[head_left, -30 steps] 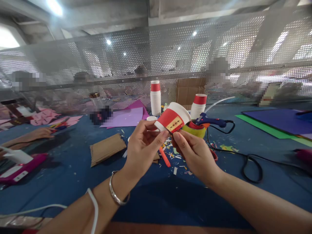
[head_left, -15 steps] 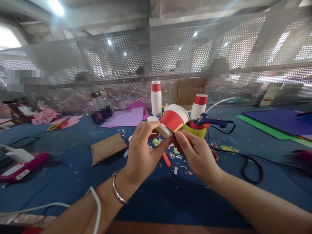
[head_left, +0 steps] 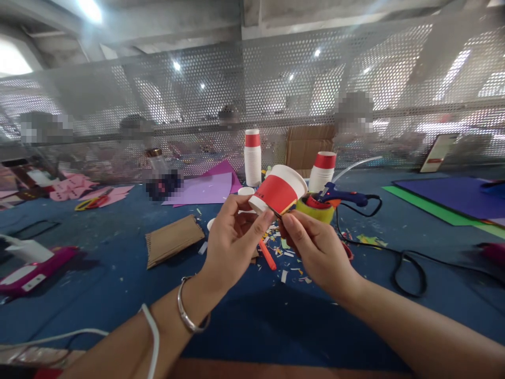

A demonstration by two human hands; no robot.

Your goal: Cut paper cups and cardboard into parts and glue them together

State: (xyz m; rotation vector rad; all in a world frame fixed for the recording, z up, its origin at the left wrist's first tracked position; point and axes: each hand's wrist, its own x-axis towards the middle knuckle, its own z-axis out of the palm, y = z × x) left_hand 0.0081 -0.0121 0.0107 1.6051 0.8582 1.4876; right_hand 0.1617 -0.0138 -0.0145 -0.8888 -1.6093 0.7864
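A red and white paper cup (head_left: 278, 192) is held tilted in front of me, its rim toward the upper right. My left hand (head_left: 232, 234) grips it near the base, thumb on the lower side. The fingers of my right hand (head_left: 311, 239) pinch a small dark piece against the cup's lower edge, where a thin yellowish strip shows; what the piece is I cannot make out. Below the hands lies an orange-red stick-shaped tool (head_left: 268, 256) among paper scraps. Just behind my right hand, a blue glue gun (head_left: 343, 197) rests on a yellow roll or bowl (head_left: 317, 213).
Stacked paper cups (head_left: 252, 160) stand at the back, with a second stack (head_left: 322, 172) to their right. Corrugated cardboard (head_left: 174, 240), purple paper (head_left: 201, 188) and scissors (head_left: 94, 202) lie left. A black cord (head_left: 410, 256) loops at right. A perforated screen (head_left: 292, 89) rises behind.
The cup has turned slightly in my hands, showing more of its red band. My left thumb has moved up onto its lower side. The right hand stays nearly in place.
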